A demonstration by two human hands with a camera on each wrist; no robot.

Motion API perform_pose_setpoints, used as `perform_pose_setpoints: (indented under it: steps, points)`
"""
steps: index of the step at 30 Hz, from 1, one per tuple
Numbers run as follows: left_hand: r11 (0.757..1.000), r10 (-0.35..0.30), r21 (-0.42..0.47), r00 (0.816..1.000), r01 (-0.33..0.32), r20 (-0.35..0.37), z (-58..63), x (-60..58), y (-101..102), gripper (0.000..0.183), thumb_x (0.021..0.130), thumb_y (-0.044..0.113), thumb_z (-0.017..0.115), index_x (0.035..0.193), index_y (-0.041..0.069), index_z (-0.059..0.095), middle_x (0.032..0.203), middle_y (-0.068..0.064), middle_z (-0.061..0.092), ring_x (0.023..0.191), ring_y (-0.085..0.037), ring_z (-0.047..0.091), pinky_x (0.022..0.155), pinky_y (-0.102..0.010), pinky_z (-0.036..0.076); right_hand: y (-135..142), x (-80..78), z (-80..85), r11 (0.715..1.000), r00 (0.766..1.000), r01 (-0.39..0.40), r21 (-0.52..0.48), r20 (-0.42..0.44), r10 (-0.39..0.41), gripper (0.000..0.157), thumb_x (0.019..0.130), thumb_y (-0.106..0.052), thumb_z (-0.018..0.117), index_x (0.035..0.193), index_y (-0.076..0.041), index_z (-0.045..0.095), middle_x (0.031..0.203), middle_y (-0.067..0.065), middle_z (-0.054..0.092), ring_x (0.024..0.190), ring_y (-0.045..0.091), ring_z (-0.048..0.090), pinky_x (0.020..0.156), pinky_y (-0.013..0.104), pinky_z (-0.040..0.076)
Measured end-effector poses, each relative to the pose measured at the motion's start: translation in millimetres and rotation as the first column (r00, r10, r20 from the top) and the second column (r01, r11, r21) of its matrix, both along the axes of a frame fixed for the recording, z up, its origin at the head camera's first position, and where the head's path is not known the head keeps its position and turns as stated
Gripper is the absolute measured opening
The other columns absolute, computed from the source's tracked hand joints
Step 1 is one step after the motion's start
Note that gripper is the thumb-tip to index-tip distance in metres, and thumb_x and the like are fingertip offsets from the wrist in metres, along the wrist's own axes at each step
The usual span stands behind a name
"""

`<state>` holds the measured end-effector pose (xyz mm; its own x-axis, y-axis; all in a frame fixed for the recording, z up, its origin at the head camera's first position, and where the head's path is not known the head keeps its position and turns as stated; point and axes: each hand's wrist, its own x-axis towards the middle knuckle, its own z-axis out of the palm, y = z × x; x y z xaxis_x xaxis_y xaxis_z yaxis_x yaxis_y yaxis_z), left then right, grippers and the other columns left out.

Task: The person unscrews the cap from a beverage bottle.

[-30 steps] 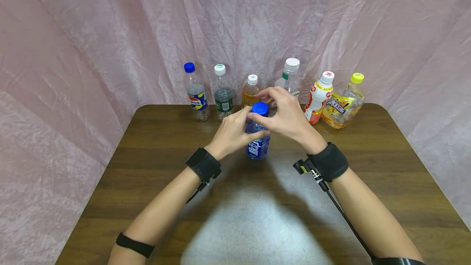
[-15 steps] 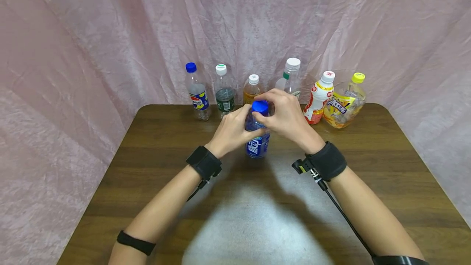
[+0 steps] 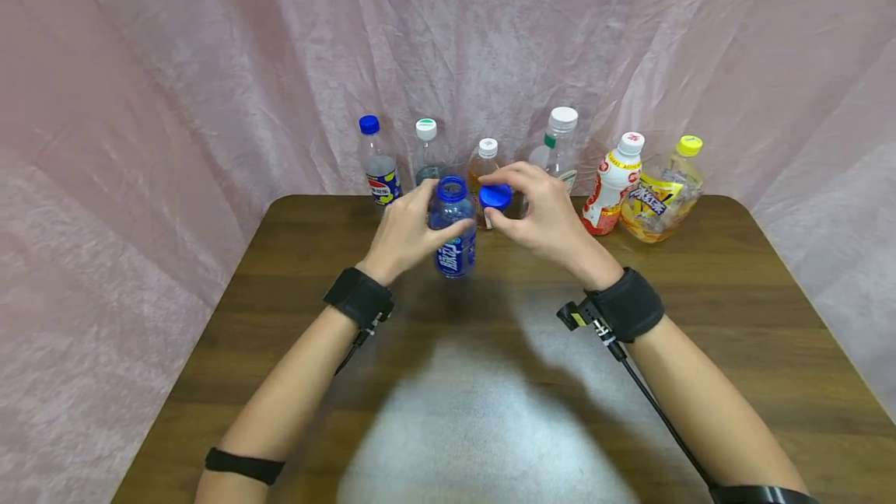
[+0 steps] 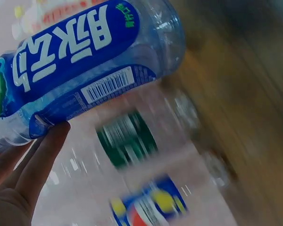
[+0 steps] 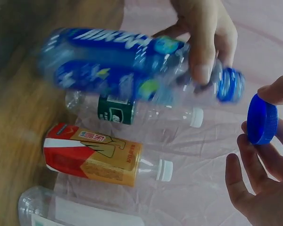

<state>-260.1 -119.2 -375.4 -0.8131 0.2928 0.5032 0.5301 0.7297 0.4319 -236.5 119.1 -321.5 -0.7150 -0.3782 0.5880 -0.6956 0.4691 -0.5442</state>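
Note:
A clear bottle with a blue label (image 3: 455, 255) is uncapped, its open blue-ringed mouth facing up in the head view. My left hand (image 3: 406, 230) grips it around the upper part, thumb at the front. Whether its base touches the table is hard to tell. Just to the right, my right hand (image 3: 547, 215) pinches a blue bottle cap (image 5: 263, 120) between thumb and fingers. A small gap separates cap and bottle mouth in the right wrist view. The left wrist view shows the bottle's label (image 4: 68, 52) and barcode close up.
Along the back of the wooden table (image 3: 280, 333) stand several capped bottles: a blue-capped one (image 3: 380, 166), a green-labelled one (image 5: 116, 109), an orange-and-red-labelled one (image 5: 94, 155), a large white-capped one (image 3: 562, 138), a white-and-red one (image 3: 612, 185) and a yellow-capped one (image 3: 661, 197). A pink curtain (image 3: 448, 37) hangs behind.
The cap has come off the bottle and stays in my right hand, which has hardly moved. My left hand has carried the bottle left and slightly away from me.

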Motion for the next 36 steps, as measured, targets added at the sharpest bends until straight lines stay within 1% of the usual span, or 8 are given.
perform_pose_setpoints:
  steps: [3, 5, 10, 14, 17, 23, 30, 36]
  points:
    - [0.993, 0.112, 0.025, 0.993, -0.112, -0.027, 2.6, -3.2, -33.6, 0.066, 0.086, 0.054, 0.08, 0.128, 0.007, 0.06, 0.107, -0.012, 0.074, 0.094, -0.031, 0.073, 0.08, -0.047, 0.059, -2.2, -0.4, -4.1, 1.0, 1.0, 0.005, 0.014, 0.007, -0.006, 0.035, 0.085, -0.008, 0.08, 0.119, -0.004, 0.075, 0.118, 0.012, 0.072, 0.11, 0.028, 0.065, 0.086, 0.037, 0.05]
    - [0.98, 0.195, 0.048, 0.98, -0.194, -0.031, 3.1, -4.6, -59.4, 0.067, 0.085, 0.054, 0.08, 0.127, 0.005, 0.061, 0.106, -0.016, 0.074, 0.093, -0.036, 0.073, 0.08, -0.051, 0.057, -4.2, -0.5, -7.1, 1.0, 1.0, 0.003, 0.021, 0.016, -0.004, 0.034, 0.085, -0.009, 0.08, 0.119, -0.004, 0.075, 0.118, 0.012, 0.072, 0.11, 0.028, 0.065, 0.088, 0.04, 0.051]
    - [0.926, 0.373, 0.059, 0.928, -0.373, 0.008, 1.3, -9.2, -116.2, 0.074, 0.086, 0.058, 0.076, 0.13, 0.001, 0.059, 0.11, -0.024, 0.073, 0.099, -0.044, 0.07, 0.083, -0.057, 0.053, -8.0, 0.4, -12.7, 0.999, 0.999, -0.011, 0.04, 0.034, 0.01, 0.035, 0.085, -0.011, 0.08, 0.119, -0.005, 0.074, 0.119, 0.012, 0.071, 0.107, 0.027, 0.064, 0.085, 0.039, 0.052]
    - [0.894, 0.444, 0.039, 0.895, -0.446, 0.046, -0.5, -11.8, -144.6, 0.08, 0.088, 0.06, 0.072, 0.134, -0.002, 0.055, 0.117, -0.027, 0.07, 0.106, -0.048, 0.067, 0.089, -0.061, 0.051, -12.1, 1.2, -17.4, 0.998, 0.999, -0.038, 0.048, 0.038, 0.036, 0.036, 0.085, -0.011, 0.08, 0.12, -0.004, 0.074, 0.12, 0.011, 0.071, 0.104, 0.024, 0.063, 0.082, 0.034, 0.051]
    - [0.883, 0.465, 0.033, 0.882, -0.468, 0.078, -1.8, -12.6, -154.2, 0.083, 0.088, 0.063, 0.07, 0.135, -0.003, 0.053, 0.122, -0.028, 0.068, 0.112, -0.049, 0.065, 0.094, -0.063, 0.051, -14.0, 2.0, -20.6, 0.998, 0.998, -0.05, 0.043, 0.038, 0.049, 0.035, 0.086, -0.01, 0.08, 0.12, -0.003, 0.074, 0.119, 0.01, 0.071, 0.103, 0.023, 0.064, 0.082, 0.035, 0.052]
    - [0.862, 0.497, 0.049, 0.861, -0.504, 0.11, 0.3, -13.8, -159.0, 0.086, 0.089, 0.065, 0.067, 0.14, -0.002, 0.05, 0.128, -0.028, 0.066, 0.116, -0.048, 0.064, 0.097, -0.062, 0.051, -15.4, 2.3, -23.9, 0.997, 0.997, -0.06, 0.039, 0.043, 0.059, 0.035, 0.085, -0.01, 0.081, 0.119, -0.004, 0.074, 0.117, 0.011, 0.072, 0.109, 0.026, 0.066, 0.09, 0.044, 0.056]
    - [0.83, 0.547, 0.044, 0.827, -0.556, 0.131, 0.3, -13.4, -169.5, 0.088, 0.09, 0.067, 0.063, 0.144, 0.0, 0.047, 0.132, -0.027, 0.064, 0.12, -0.048, 0.062, 0.103, -0.063, 0.047, -16.9, 1.4, -28.9, 0.997, 0.997, -0.057, 0.052, 0.057, 0.054, 0.036, 0.085, -0.01, 0.081, 0.119, -0.005, 0.074, 0.116, 0.01, 0.072, 0.109, 0.025, 0.066, 0.09, 0.04, 0.054]
    - [0.836, 0.537, 0.031, 0.83, -0.547, 0.153, -6.9, -13.9, -168.9, 0.088, 0.09, 0.066, 0.064, 0.144, -0.001, 0.046, 0.132, -0.027, 0.064, 0.118, -0.048, 0.062, 0.098, -0.062, 0.051, -21.4, 1.3, -33.5, 0.997, 0.996, -0.062, 0.054, 0.067, 0.059, 0.036, 0.085, -0.01, 0.081, 0.119, -0.003, 0.074, 0.116, 0.011, 0.071, 0.105, 0.025, 0.066, 0.088, 0.039, 0.055]
